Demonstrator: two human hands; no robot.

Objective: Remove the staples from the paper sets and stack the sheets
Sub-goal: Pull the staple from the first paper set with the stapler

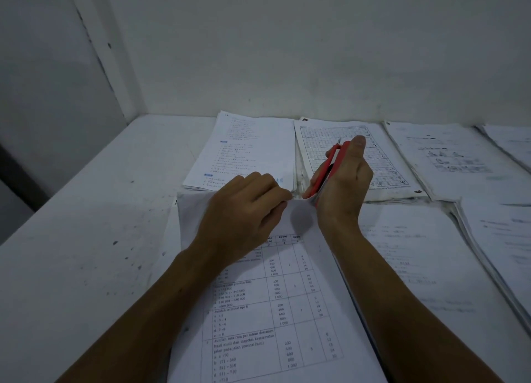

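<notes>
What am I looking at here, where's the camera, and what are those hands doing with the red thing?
There is no machine here. A person wears a camera on their head, so the single picture looks forward and down along their own two arms.

The surface is a white table set against a wall. Several stacks of printed paper lie on it: one with blue headings, one with a grid, and more to the right.

Nearest the person lies a paper set printed with tables of numbers. The left hand pinches its far edge. The right hand grips a red tool with a small metal tip, its lower end down at that same edge. It is probably for lifting out a staple, but the staple itself is too small to see.
</notes>
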